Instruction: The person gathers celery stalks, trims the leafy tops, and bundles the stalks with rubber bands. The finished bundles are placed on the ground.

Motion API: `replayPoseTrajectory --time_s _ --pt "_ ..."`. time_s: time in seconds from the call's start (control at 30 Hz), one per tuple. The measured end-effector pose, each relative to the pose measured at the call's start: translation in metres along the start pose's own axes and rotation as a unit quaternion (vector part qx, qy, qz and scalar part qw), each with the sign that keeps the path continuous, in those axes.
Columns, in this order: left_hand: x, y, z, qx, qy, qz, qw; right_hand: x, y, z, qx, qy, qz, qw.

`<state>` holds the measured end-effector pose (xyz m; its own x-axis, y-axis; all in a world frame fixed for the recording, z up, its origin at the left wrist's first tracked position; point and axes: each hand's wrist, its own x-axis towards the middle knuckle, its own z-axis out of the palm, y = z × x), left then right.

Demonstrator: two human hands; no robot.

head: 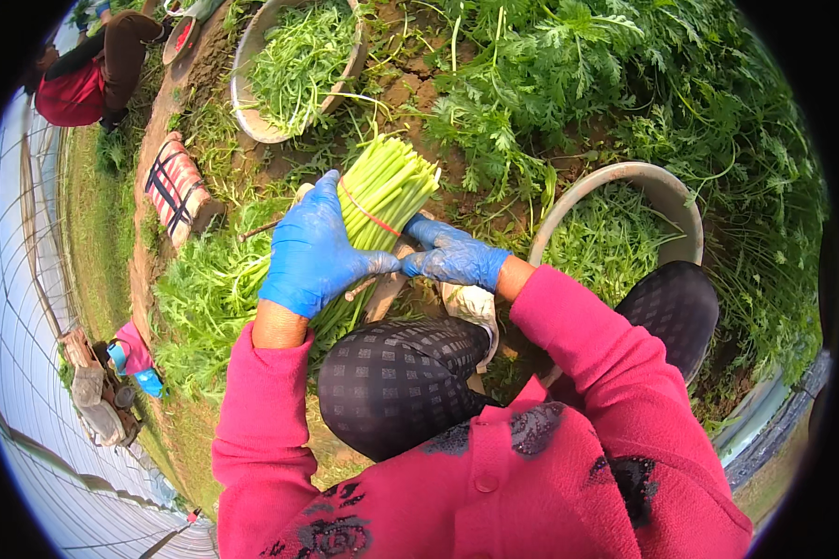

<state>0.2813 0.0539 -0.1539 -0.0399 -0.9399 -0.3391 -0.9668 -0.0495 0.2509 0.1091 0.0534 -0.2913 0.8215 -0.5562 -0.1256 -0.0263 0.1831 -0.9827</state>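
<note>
A thick bundle of pale green stems (384, 185) lies tilted in front of me, with a red band (367, 209) around it near the stem ends. My left hand (314, 251), in a blue glove, lies against the bundle's left side, thumb pointing right across it. On its other side, my right hand (454, 253), also gloved in blue, has its fingers at the bundle by the band. The thumbs of both hands meet or nearly meet. Leafy greens (210, 300) spread out at the lower left of the bundle. Wooden pieces (386, 290) show under the stems.
Round tubs of cut greens stand at the top (356, 63) and right (545, 223). Leafy plants (545, 91) grow at the upper right. A striped bundle with dark straps (175, 185) lies at left. A person in a red top (70, 94) is at the upper left.
</note>
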Motion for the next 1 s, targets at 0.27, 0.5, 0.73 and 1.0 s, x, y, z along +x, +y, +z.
replayPoseTrajectory --time_s 0.27,0.5,0.73,1.0 --pt "-0.044 -0.007 -0.023 -0.018 0.147 0.01 0.989 0.008 -0.056 -0.008 -0.103 -0.061 -0.065 0.991" --pt "-0.094 -0.02 -0.043 -0.106 0.201 0.007 0.974 0.011 -0.126 0.01 -0.26 -0.105 -0.152 0.948" --pt "-0.184 -0.038 -0.072 -0.296 0.37 -0.028 0.88 0.015 -0.196 0.074 -0.268 -0.102 -0.313 0.906" --pt "-0.346 -0.056 -0.104 -0.37 0.663 0.11 0.642 0.011 -0.315 0.229 0.232 -0.396 -0.208 0.864"
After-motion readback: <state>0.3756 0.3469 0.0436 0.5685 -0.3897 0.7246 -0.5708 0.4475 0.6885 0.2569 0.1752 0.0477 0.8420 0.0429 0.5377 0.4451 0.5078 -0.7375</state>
